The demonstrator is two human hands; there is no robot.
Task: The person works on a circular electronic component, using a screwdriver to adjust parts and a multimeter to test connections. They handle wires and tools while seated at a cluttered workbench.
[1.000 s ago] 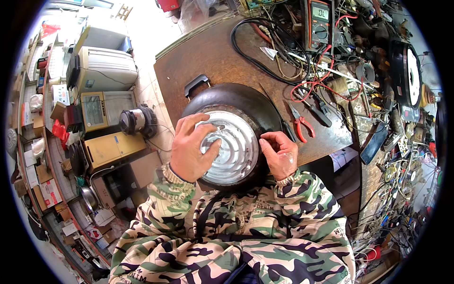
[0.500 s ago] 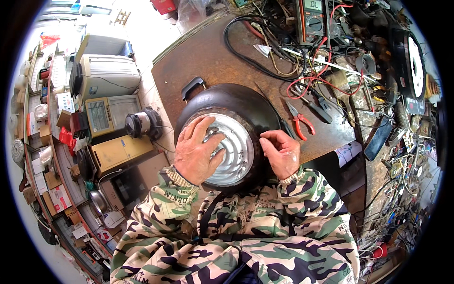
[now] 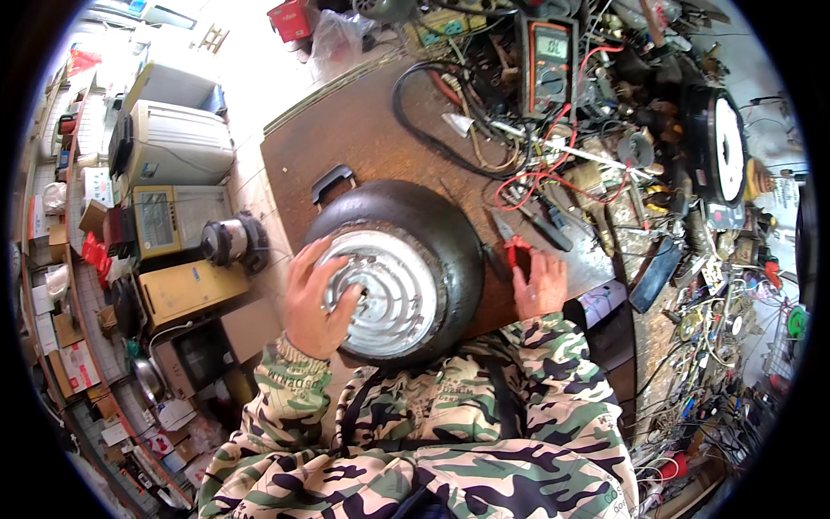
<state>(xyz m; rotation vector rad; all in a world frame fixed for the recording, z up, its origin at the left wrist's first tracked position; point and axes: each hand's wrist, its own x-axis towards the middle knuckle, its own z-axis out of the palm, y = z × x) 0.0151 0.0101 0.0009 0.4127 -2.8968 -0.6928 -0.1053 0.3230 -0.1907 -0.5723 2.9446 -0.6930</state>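
A round black pot (image 3: 458,259) lies bottom up on the table in front of me. A silver ringed metal plate (image 3: 398,298) covers its underside. My left hand (image 3: 318,298) is at the plate's left side, fingers and thumb spread, with the thumb tip near the centre. To the right of the pot, my right hand (image 3: 540,284) has its fingers curled over the red handles of a pair of pliers (image 3: 516,246). The jaws of the pliers point away from me; part of the handles is hidden under the hand.
A dark-handled tool (image 3: 546,232) lies beyond the pliers. Black cable (image 3: 402,117), red leads and a multimeter (image 3: 551,65) crowd the back of the table (image 3: 294,143). The right side is heaped with tools and wires. Appliances (image 3: 181,143) and shelves stand to the left.
My right hand has left the pot's rim and moved right onto the pliers. My left hand has shifted toward the plate's left edge. The whole view has shifted slightly.
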